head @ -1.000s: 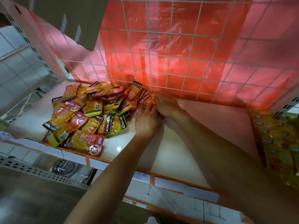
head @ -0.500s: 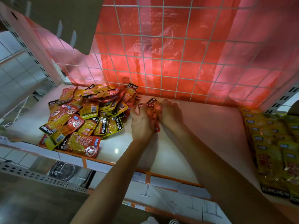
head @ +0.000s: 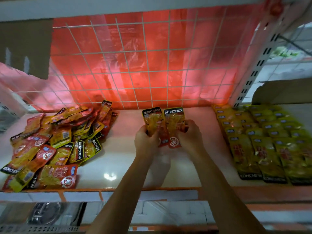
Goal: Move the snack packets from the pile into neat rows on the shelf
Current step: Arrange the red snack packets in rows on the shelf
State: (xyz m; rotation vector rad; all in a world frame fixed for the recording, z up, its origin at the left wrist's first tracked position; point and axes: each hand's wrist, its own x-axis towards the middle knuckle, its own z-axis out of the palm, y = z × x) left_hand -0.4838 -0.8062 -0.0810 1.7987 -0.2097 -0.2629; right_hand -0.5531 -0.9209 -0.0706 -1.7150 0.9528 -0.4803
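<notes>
While my left hand (head: 146,140) and right hand (head: 189,135) each grip a snack packet (head: 174,122) low down over the shelf (head: 118,159), between pile (head: 55,141) and rows (head: 263,141), I judge them light, limp and slick, best pinched at the edges.

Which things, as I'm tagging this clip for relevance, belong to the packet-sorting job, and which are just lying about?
Job: left hand, right hand, the two held packets they grip, pile of packets, shelf, rows of packets at right.

Lying about: cardboard flap, red plastic sheet, wire grid, blurred round metal thing below.
</notes>
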